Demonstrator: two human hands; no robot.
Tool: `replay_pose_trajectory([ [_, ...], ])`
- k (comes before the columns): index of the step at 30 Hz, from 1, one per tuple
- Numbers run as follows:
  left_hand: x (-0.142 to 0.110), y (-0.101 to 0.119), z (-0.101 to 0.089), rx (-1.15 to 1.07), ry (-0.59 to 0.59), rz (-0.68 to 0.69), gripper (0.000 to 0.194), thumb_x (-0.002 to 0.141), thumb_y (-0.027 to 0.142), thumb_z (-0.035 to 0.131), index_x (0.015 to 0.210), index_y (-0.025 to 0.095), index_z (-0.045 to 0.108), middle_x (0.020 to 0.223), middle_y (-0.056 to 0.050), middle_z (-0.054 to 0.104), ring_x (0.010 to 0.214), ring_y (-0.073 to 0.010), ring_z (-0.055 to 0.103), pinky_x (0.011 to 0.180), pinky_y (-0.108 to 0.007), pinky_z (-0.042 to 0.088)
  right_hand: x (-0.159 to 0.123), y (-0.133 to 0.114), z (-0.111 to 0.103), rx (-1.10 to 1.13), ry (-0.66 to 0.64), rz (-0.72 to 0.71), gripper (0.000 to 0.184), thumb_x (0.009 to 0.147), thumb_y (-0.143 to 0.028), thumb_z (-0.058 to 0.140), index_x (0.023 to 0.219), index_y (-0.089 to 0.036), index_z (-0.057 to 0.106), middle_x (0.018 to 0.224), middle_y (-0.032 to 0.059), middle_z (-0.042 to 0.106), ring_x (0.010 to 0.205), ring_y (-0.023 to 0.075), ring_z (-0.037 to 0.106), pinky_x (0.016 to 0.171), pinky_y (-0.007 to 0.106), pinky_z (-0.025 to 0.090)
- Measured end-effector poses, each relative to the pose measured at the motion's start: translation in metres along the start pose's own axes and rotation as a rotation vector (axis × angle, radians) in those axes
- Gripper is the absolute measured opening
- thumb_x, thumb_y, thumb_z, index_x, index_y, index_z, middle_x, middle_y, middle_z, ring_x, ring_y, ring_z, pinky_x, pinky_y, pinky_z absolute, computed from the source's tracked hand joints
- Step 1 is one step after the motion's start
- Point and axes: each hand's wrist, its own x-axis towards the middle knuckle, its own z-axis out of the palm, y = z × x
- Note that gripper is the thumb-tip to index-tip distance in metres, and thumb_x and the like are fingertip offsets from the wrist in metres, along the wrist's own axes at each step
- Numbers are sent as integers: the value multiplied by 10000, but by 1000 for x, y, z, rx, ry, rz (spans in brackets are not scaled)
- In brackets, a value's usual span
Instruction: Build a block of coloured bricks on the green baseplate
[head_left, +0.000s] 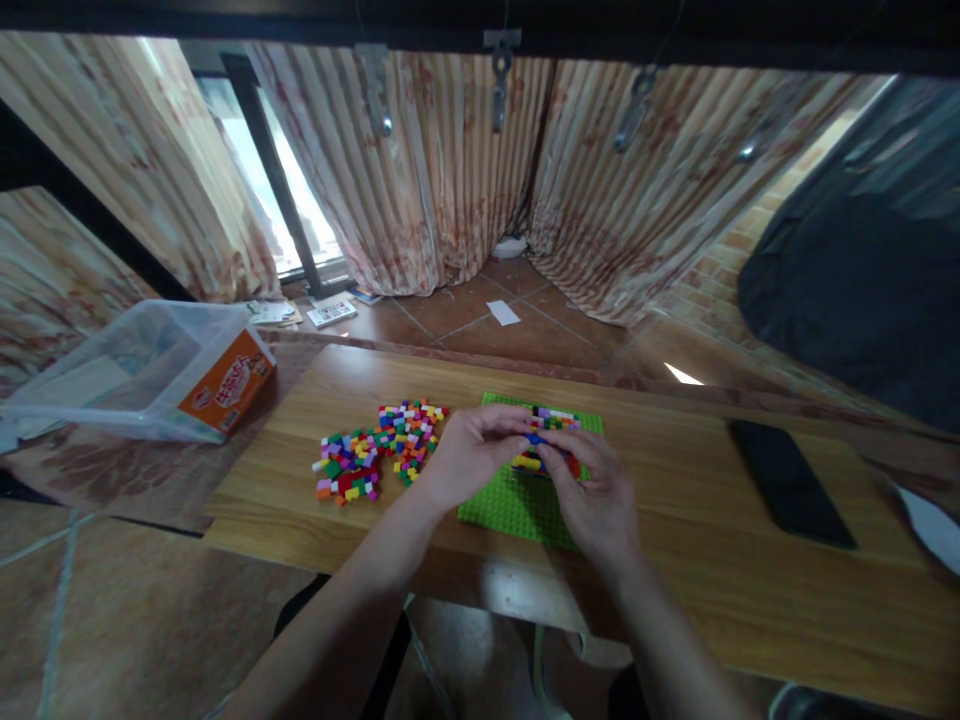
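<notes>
Both hands meet above a green studded baseplate (510,505) on the wooden table. My left hand (474,450) and my right hand (596,485) pinch a small blue toy brick (534,439) between thumbs and fingers. Just under the fingertips, yellow bricks (528,463) and some red ones sit on the plate, partly covered by my right hand. A row of multicoloured bricks (559,417) stands along the plate's far side. Left of my left hand lies a loose pile of small bricks in many colours (412,430).
A clear plastic bin (135,400) with an orange label stands beyond the table's left end. On the right of the wooden table (675,500) lies a black phone-like slab (791,482), with a white sheet (930,525) farther right. A dark bar crosses overhead.
</notes>
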Motion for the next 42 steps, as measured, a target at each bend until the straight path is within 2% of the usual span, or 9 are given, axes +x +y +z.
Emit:
replay_pose_trajectory([
  [5, 4, -5, -10, 263, 115, -32, 192, 792, 162, 627, 950, 131, 730, 868, -53, 752, 782, -150, 679, 755, -268, 541, -1, 6, 0, -55, 47, 106, 180, 859, -399, 644, 859, -249, 744, 903, 37, 747, 881, 219, 673, 837, 391, 486],
  [8, 4, -7, -14, 445, 106, -49, 198, 807, 140, 583, 923, 131, 744, 861, -49, 754, 783, -157, 674, 748, -268, 529, -3, 8, 0, -148, 33, 84, 199, 863, -410, 640, 824, -242, 738, 876, 40, 746, 863, 226, 656, 835, 394, 454],
  [11, 3, -7, -12, 522, 56, -54, 233, 810, 125, 567, 954, 138, 750, 891, -46, 764, 809, -162, 682, 773, -270, 526, -6, 7, 2, -287, 33, 19, 217, 882, -413, 619, 819, -242, 735, 876, 45, 745, 848, 232, 628, 834, 397, 409],
  [16, 0, -5, -6, 536, -13, -40, 278, 826, 113, 537, 1003, 135, 751, 936, -58, 767, 860, -170, 686, 818, -273, 527, -10, 2, 9, -387, 22, -52, 237, 900, -412, 603, 800, -231, 720, 833, 38, 738, 823, 230, 601, 822, 384, 359],
  [23, 1, -6, -6, 531, -26, -43, 286, 829, 111, 523, 997, 148, 752, 933, -46, 766, 866, -165, 681, 827, -263, 521, -11, -1, 13, -432, 5, -107, 261, 920, -423, 572, 798, -247, 720, 825, 22, 731, 812, 224, 582, 820, 385, 334],
  [28, 2, -9, 0, 542, 36, -43, 253, 846, 164, 529, 973, 147, 747, 889, -45, 759, 804, -157, 669, 757, -251, 511, -11, 0, 12, -431, -5, -114, 255, 920, -421, 570, 818, -246, 724, 851, 27, 734, 829, 229, 586, 820, 385, 343],
  [33, 7, -13, 9, 583, 96, -41, 212, 843, 274, 579, 906, 138, 730, 777, -30, 720, 672, -134, 610, 617, -231, 453, -11, 1, 10, -440, -24, -122, 268, 929, -414, 542, 827, -251, 729, 871, 30, 734, 819, 228, 584, 814, 388, 348],
  [42, 15, -18, 15, 544, 159, -138, 190, 768, 213, 638, 920, 140, 726, 729, -16, 692, 636, -128, 591, 567, -227, 416, -12, 1, 8, -447, -51, -146, 259, 941, -377, 540, 847, -242, 739, 880, 25, 732, 823, 217, 579, 812, 378, 349],
])
